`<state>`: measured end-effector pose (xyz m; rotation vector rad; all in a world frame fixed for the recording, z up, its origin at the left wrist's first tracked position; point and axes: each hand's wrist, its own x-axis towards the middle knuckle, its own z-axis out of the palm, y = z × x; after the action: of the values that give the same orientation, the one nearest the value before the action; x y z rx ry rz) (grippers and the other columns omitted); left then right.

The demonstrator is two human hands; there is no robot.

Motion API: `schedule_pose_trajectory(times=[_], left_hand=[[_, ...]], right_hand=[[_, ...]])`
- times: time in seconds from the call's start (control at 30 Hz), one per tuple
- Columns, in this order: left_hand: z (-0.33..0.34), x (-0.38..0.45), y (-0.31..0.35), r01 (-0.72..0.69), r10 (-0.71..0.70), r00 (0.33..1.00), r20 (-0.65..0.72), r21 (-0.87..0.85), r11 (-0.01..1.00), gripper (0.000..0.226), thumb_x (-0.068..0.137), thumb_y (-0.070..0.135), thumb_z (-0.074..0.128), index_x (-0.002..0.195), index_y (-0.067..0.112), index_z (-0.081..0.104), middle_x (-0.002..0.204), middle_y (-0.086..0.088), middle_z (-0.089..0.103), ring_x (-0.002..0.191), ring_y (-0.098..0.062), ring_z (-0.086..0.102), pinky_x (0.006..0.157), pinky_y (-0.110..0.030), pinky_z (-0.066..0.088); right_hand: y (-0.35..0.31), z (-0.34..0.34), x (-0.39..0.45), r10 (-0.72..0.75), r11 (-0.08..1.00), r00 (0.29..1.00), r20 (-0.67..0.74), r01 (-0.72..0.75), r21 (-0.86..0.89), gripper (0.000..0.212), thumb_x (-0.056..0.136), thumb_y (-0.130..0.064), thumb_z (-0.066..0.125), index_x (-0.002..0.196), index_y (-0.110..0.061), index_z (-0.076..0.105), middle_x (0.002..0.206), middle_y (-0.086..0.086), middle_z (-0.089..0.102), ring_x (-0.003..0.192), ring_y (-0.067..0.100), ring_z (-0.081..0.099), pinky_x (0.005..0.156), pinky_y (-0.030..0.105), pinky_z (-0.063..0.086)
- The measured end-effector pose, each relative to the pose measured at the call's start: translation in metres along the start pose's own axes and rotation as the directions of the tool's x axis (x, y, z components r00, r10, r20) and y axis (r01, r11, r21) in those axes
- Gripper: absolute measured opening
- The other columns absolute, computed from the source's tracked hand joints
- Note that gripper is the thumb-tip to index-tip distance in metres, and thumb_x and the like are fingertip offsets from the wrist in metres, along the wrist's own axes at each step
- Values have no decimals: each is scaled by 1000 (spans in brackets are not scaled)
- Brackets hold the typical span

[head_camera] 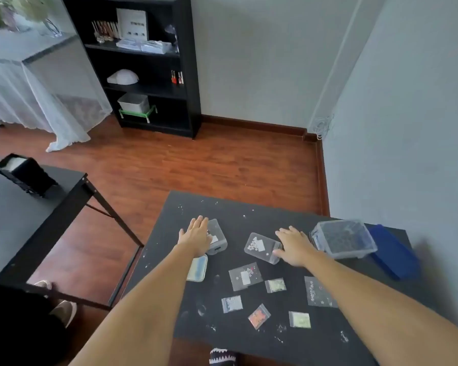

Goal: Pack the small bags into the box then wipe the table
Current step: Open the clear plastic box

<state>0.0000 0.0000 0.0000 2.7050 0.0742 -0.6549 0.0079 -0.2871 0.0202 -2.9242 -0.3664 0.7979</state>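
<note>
Small bags (245,276) lying unpacked on worktop (249,212); left hand (196,235), right hand (294,245) resting flat, fingers spread, needing gathering next.

Six small clear bags (245,276) scattered flat on the dark worktop (249,207), lower centre of the frame: largest with a white label, a pale green one (275,285) just right of it, a dark one with stars (318,291) further right, then a whitish (232,304), an orange (259,316) and a yellowish (299,319) along the near edge. Large clear box (343,239), open-topped, at centre right. Blue cloth (393,250) just beside it, at the right edge.
</note>
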Motion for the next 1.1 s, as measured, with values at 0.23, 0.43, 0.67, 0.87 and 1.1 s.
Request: schedule_pose_trajectory(times=[0.23, 0.43, 0.67, 0.87, 1.1], left_hand=[[13, 29, -10, -34, 32, 996, 78, 23, 999, 78, 92, 33, 47, 153, 19, 1, 162, -5, -2, 150, -24, -3, 119, -52, 11], [17, 38, -11, -109, 109, 994, -6, 49, 993, 84, 83, 35, 59, 151, 19, 13, 150, -4, 27, 137, -27, 26, 107, -41, 34], [6, 41, -4, -49, 47, 995, -87, -19, 999, 89, 72, 29, 75, 146, 20, 27, 131, -6, 48, 119, -29, 48, 96, -39, 42], [-4, 35, 9, -82, 69, 990, -121, -110, 990, 53, 84, 18, 63, 133, 26, 44, 115, -4, 58, 100, -29, 58, 87, -40, 47], [-17, 19, 48, -148, 89, 963, -254, -227, 963, 16, 87, 14, 60, 91, 30, 59, 80, 6, 64, 79, -22, 59, 67, -30, 41]], right_hand=[[-13, 40, 6, 110, 993, 994, -28, -109, 38, 74, 91, -41, 59, 151, -15, 24, 155, 2, 33, 146, 25, 24, 115, 44, 24], [-19, 52, 7, 188, 980, 975, -114, -180, 82, 76, 88, -38, 65, 149, -17, 27, 141, 5, 44, 133, 26, 38, 109, 39, 31], [-16, 45, 3, 218, 913, 959, -181, -134, 385, 24, 89, -15, 65, 111, -15, 56, 107, 3, 56, 101, 26, 60, 80, 39, 50], [2, 21, -4, 152, 858, 964, -216, -20, 513, 20, 95, -6, 52, 106, -7, 69, 105, 11, 69, 94, 28, 67, 84, 39, 54], [75, -28, -38, 184, 800, 892, -414, 109, 590, 5, 83, -12, 73, 79, -12, 70, 67, 1, 72, 65, 13, 67, 66, 25, 52]])
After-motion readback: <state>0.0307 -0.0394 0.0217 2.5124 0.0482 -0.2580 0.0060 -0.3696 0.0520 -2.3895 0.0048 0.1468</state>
